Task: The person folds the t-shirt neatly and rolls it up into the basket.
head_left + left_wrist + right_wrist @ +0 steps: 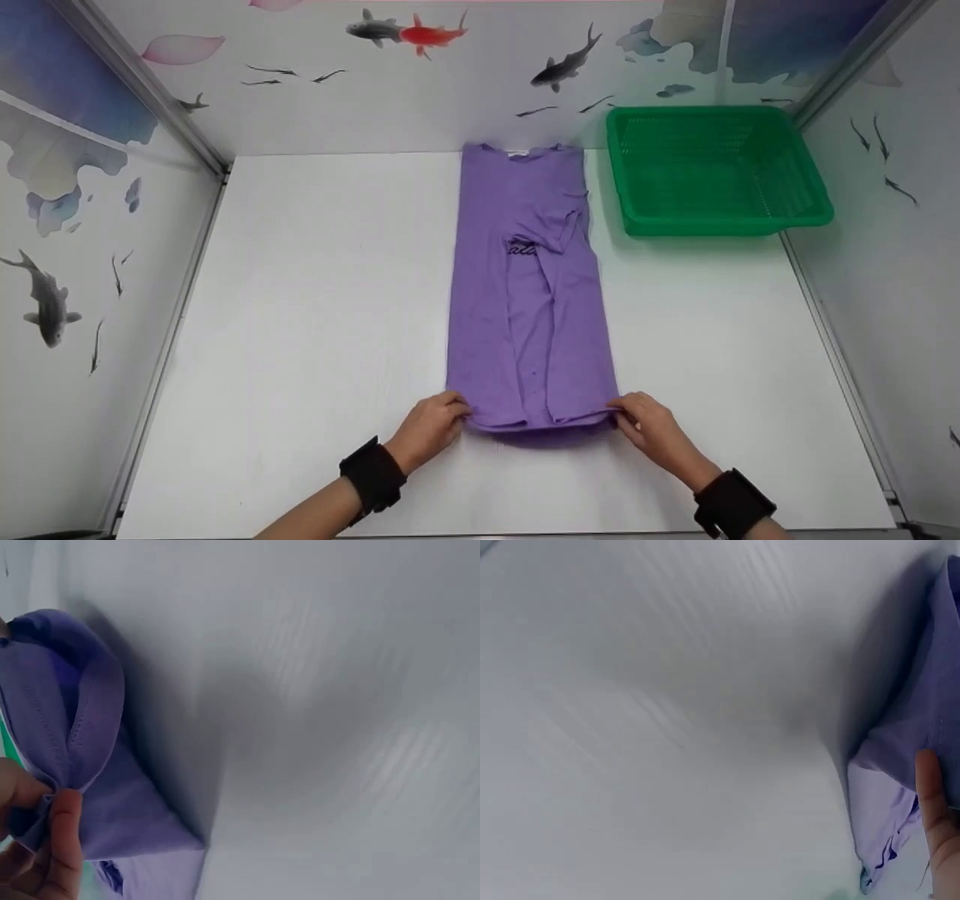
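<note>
A purple T-shirt (480, 300) lies lengthwise on the white table, its sides folded in toward the middle and the neckline at the far end. Dark lettering shows in the gap between the folds. At the near left corner of the hem, my left hand (433, 427) pinches the fabric between thumb and fingers. My right hand (652, 431) pinches the near right corner. In the left wrist view the hem (97, 705) bows out in a loop, raised off the table. The right wrist view shows the thumb (931, 795) pressed against the purple cloth (907, 727).
A green plastic basket (720, 221) stands at the back right, close beside the shirt's neck end. White panels with painted fish (562, 69) wall the table (315, 285) at the back and both sides. Black bands (373, 474) wrap both wrists.
</note>
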A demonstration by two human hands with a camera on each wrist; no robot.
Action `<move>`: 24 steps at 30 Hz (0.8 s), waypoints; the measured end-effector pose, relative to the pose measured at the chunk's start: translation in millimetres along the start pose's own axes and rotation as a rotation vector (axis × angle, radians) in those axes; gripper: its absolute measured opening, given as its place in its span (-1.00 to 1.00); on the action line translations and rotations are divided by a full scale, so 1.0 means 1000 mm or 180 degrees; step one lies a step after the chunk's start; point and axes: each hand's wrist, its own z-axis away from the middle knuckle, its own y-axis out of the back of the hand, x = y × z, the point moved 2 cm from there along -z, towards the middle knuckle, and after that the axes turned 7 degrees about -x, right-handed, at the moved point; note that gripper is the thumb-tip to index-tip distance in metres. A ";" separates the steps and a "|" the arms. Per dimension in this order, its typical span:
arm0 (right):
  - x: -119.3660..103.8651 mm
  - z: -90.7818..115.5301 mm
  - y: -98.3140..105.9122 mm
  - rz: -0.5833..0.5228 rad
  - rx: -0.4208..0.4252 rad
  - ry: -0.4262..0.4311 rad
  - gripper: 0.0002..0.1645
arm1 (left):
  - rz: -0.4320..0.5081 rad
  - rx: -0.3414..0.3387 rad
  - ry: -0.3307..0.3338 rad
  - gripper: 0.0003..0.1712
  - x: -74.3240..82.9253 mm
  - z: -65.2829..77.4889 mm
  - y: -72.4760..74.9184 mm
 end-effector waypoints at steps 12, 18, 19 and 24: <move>0.051 -0.073 0.010 -0.0439 -0.0384 -0.1298 -0.77 | 0.0479 -0.0253 0.1301 -0.83 -0.046 -0.081 0.033; 0.081 -0.097 0.001 -0.0883 -0.0653 -0.1876 -0.71 | 0.0728 -0.0333 0.1889 -0.79 -0.079 -0.107 0.027; 0.085 -0.099 -0.001 -0.0954 -0.0672 -0.1944 -0.70 | 0.0792 -0.0312 0.1921 -0.78 -0.084 -0.109 0.025; 0.093 -0.101 -0.009 -0.1254 -0.0828 -0.2095 -0.57 | 0.1192 -0.0455 0.1690 -0.70 -0.102 -0.103 0.017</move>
